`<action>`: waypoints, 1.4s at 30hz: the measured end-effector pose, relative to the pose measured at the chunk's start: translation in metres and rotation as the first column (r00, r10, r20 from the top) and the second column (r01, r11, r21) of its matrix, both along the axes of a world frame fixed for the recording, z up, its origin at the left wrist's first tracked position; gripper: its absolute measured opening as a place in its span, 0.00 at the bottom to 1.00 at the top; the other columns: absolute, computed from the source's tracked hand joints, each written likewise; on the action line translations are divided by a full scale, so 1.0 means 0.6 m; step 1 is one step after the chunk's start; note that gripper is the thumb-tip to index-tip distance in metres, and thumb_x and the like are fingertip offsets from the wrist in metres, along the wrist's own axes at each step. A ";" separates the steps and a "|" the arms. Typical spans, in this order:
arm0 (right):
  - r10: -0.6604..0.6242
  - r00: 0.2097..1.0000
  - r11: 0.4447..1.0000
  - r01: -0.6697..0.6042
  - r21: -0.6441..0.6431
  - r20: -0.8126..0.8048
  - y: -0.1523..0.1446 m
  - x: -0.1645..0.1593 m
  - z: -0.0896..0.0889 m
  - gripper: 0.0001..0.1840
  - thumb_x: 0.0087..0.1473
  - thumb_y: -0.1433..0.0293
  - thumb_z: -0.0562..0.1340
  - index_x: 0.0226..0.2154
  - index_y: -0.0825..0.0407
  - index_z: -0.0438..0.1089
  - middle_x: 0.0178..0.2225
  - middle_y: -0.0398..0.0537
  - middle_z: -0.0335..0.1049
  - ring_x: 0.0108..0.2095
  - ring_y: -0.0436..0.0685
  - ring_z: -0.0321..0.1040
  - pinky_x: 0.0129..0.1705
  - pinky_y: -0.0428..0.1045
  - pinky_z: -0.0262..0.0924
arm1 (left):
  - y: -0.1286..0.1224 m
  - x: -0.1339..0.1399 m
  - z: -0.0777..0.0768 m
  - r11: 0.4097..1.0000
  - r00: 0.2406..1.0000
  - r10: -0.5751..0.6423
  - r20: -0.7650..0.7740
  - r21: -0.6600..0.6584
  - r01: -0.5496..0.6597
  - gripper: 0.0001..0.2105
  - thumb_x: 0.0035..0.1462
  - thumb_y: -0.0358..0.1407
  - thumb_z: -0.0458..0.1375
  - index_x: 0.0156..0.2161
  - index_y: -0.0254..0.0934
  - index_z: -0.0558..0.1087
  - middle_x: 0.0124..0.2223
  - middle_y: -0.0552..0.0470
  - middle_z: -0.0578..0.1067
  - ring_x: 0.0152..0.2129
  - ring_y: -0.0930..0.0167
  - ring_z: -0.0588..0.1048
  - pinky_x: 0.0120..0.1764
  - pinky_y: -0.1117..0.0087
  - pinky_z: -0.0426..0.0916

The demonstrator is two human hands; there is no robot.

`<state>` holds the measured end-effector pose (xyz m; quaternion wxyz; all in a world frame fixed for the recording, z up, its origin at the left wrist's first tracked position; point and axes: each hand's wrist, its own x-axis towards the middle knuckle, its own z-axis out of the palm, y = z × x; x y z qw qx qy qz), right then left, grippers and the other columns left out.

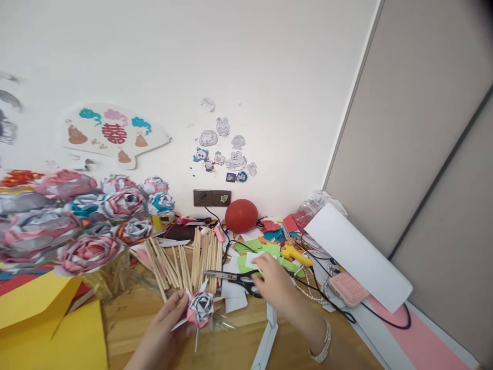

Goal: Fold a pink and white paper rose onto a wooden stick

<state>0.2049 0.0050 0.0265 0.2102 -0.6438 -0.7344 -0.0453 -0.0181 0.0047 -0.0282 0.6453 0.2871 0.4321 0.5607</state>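
My left hand (171,318) is closed around a folded paper flower (201,309), pink at the rim and white and dark at the centre, with pointed white strips sticking out. My right hand (275,281) is over the paper pile, thumb and forefinger apart, next to a small white paper piece (252,258). Just beneath its fingers lie black-handled scissors (225,275), blades pointing left. A long folded white paper strip (265,341) extends below the right wrist. Wooden sticks (208,254) lie in a spread bundle behind the flower.
Large paper flowers (90,252) crowd the left, above yellow paper sheets (77,339). Behind are a red balloon (241,216) and green paper scraps (250,246). A yellow glue gun (296,255), bead strings, cables, a pink calculator-like object (348,288) and a white sheet (358,257) lie right.
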 end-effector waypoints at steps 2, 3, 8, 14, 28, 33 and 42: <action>-0.137 0.990 0.990 0.139 -0.039 0.045 0.014 0.035 -0.037 0.09 0.47 0.78 0.59 0.34 0.56 0.70 0.35 0.54 0.68 0.37 0.59 0.65 0.36 0.49 0.58 | 0.007 -0.003 -0.012 0.997 0.996 -0.077 -0.036 0.024 0.078 0.16 0.35 0.40 0.67 0.28 0.38 0.67 0.21 0.59 0.72 0.19 0.72 0.74 0.25 0.72 0.70; -0.178 0.982 0.982 0.181 -0.048 0.057 0.017 0.049 -0.052 0.07 0.47 0.78 0.59 0.31 0.58 0.70 0.34 0.57 0.68 0.36 0.61 0.65 0.35 0.50 0.57 | 0.012 -0.006 -0.017 0.993 0.989 -0.098 -0.112 0.055 0.105 0.16 0.38 0.43 0.65 0.29 0.38 0.66 0.21 0.59 0.72 0.20 0.71 0.74 0.26 0.71 0.70; -0.239 0.967 0.968 0.244 -0.057 0.084 0.013 0.078 -0.082 0.05 0.50 0.75 0.58 0.28 0.58 0.69 0.30 0.56 0.69 0.35 0.62 0.65 0.32 0.49 0.54 | 0.026 -0.023 -0.015 0.977 0.944 -0.050 -0.325 0.181 0.114 0.18 0.37 0.46 0.64 0.29 0.39 0.63 0.21 0.60 0.72 0.20 0.69 0.74 0.26 0.70 0.69; -0.199 0.977 0.979 0.202 -0.037 0.073 0.011 0.048 -0.093 0.06 0.52 0.69 0.59 0.29 0.55 0.67 0.29 0.50 0.69 0.32 0.57 0.66 0.29 0.46 0.51 | 0.003 -0.041 0.015 0.888 0.485 0.204 -0.850 0.369 0.274 0.12 0.54 0.44 0.49 0.40 0.41 0.67 0.36 0.49 0.76 0.34 0.62 0.75 0.36 0.64 0.69; -0.078 0.996 0.994 0.075 0.080 0.032 0.018 0.032 -0.113 0.07 0.54 0.78 0.56 0.26 0.53 0.62 0.29 0.49 0.66 0.32 0.57 0.64 0.31 0.47 0.53 | 0.009 -0.060 0.004 0.725 0.151 0.068 -0.986 0.153 0.671 0.30 0.40 0.28 0.61 0.52 0.42 0.64 0.50 0.45 0.70 0.47 0.61 0.68 0.49 0.61 0.61; 0.042 0.998 0.992 -0.037 0.124 -0.043 0.006 0.012 -0.103 0.11 0.56 0.77 0.49 0.26 0.52 0.61 0.25 0.45 0.65 0.27 0.53 0.64 0.28 0.45 0.55 | -0.003 -0.038 0.013 0.733 0.353 0.049 -0.934 0.274 0.622 0.25 0.39 0.26 0.60 0.47 0.43 0.68 0.45 0.48 0.74 0.42 0.62 0.72 0.46 0.64 0.65; 0.346 0.884 0.928 -0.274 0.252 -0.313 -0.033 -0.043 -0.118 0.20 0.53 0.78 0.45 0.45 0.50 0.62 0.33 0.47 0.70 0.32 0.54 0.68 0.32 0.46 0.61 | -0.029 -0.004 -0.023 0.669 0.466 0.080 -0.881 0.394 0.630 0.30 0.39 0.23 0.58 0.51 0.45 0.64 0.47 0.48 0.73 0.42 0.63 0.72 0.44 0.66 0.67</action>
